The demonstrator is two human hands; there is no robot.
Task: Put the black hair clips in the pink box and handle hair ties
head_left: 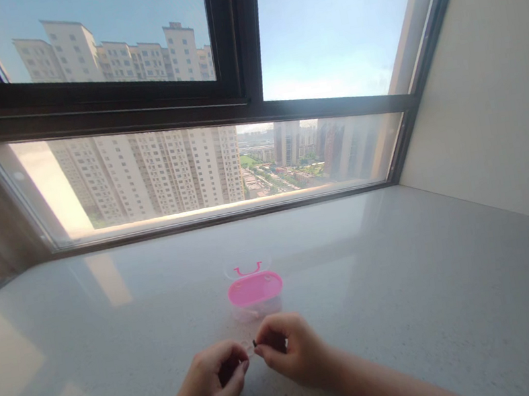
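Low in the head view, my left hand [218, 376] pinches a small clear piece [249, 348] between thumb and forefinger. Its kind is too small to make out. Close on its right, my right hand [293, 349] has thumb and forefinger closed on a tiny dark piece [255, 343], which seems to touch the clear one. Just beyond my fingers stands a small oval box with a pink top [255, 288], a see-through body and a pink handle [248, 269] at its back. Something pale lies inside the box, blurred by its wall.
The box stands on a pale speckled sill [386, 299] with patches of sunlight on its left. A dark window frame [228, 220] closes the far side. A plain wall [488, 89] rises on the right. Tall buildings show outside.
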